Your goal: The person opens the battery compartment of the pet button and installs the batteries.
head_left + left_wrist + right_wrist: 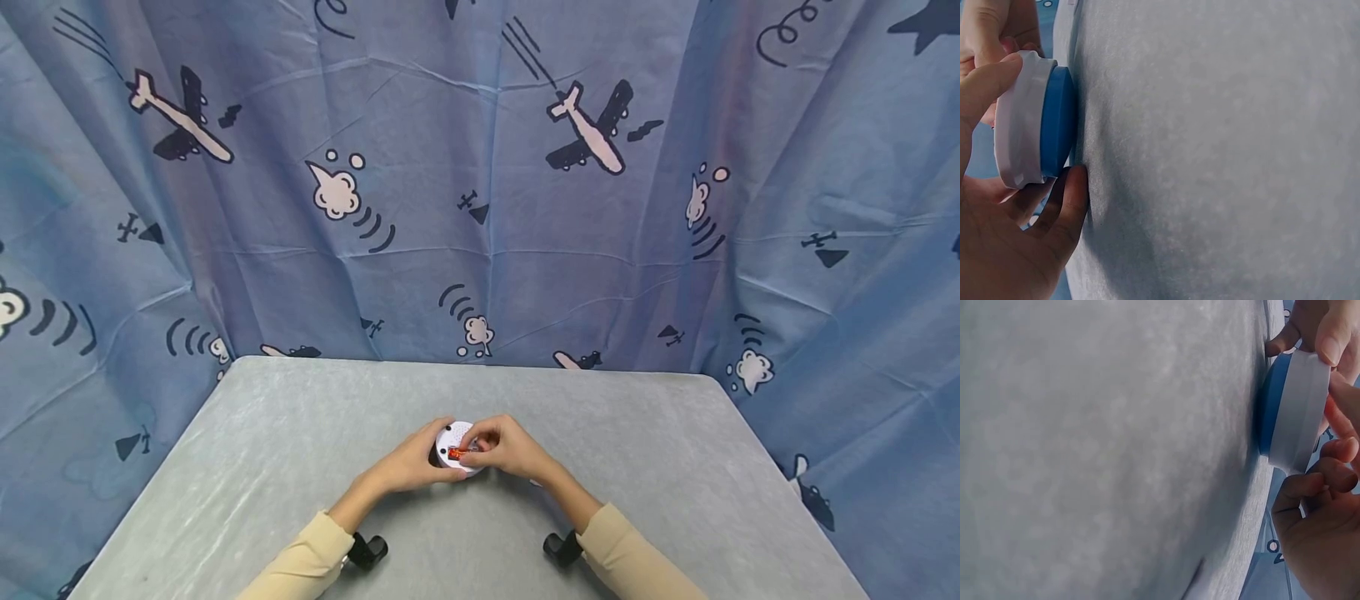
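Note:
A round device [454, 436] with a white perforated back faces up on the table in the head view. Its blue domed side [1059, 122] is turned down, close to the tabletop. My left hand [411, 461] grips the white rim [1019, 131], thumb on one side and fingers on the other. Over the white back, the thumb and forefinger of my right hand [510, 448] pinch a small orange-red battery [454, 453]. Part of the battery is hidden under those fingers. In the right wrist view the other fingers of the right hand [1322, 519] are curled beside the rim.
The grey table [315, 417] reaches back to a blue curtain [420, 208] printed with planes. A small white item [536, 483] shows partly from under the right wrist. Black wrist mounts [367, 551] sit at both sleeves.

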The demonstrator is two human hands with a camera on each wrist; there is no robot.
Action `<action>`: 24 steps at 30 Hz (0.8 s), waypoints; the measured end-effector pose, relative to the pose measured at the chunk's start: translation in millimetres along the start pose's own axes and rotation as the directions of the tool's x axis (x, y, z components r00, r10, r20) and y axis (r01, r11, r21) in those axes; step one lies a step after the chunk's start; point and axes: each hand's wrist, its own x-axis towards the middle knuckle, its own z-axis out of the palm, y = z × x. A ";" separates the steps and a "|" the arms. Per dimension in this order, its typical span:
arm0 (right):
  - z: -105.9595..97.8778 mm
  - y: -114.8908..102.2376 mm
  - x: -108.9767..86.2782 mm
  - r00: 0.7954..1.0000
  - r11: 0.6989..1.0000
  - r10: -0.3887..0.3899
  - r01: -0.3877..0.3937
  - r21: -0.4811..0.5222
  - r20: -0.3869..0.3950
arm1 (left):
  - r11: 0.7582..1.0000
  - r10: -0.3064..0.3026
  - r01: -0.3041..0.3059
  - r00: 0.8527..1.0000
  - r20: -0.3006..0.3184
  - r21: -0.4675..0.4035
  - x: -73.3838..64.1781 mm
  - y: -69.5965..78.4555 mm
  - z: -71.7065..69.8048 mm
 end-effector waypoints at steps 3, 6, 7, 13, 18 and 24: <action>-4.2 3.6 -1.8 1.000 1.000 -0.014 0.014 0.019 0.001 | 1.000 -0.004 0.004 1.000 -0.001 0.004 -0.1 0.4 -0.1; -11.3 7.5 -4.6 1.000 1.000 -0.013 0.014 0.017 -0.004 | 1.000 -0.012 0.012 1.000 0.001 0.006 -0.1 0.7 -0.3; -14.5 8.5 -5.7 1.000 1.000 -0.013 0.013 0.012 -0.004 | 1.000 -0.015 0.015 1.000 0.002 0.010 -0.1 0.9 -0.4; -31.1 -9.9 -13.2 0.999 0.998 0.040 -0.039 -0.050 0.003 | 1.000 -0.020 0.020 1.000 0.004 0.015 0.0 1.7 -0.5; -34.9 -25.5 -16.3 0.997 0.999 0.041 -0.040 -0.010 0.064 | 1.000 -0.022 0.022 1.000 0.006 0.003 -0.2 -0.4 -0.3; -32.1 -1.1 -13.0 0.989 0.999 0.023 -0.028 0.036 0.144 | 1.000 -0.019 0.019 1.000 0.006 -0.001 0.7 -3.8 -0.2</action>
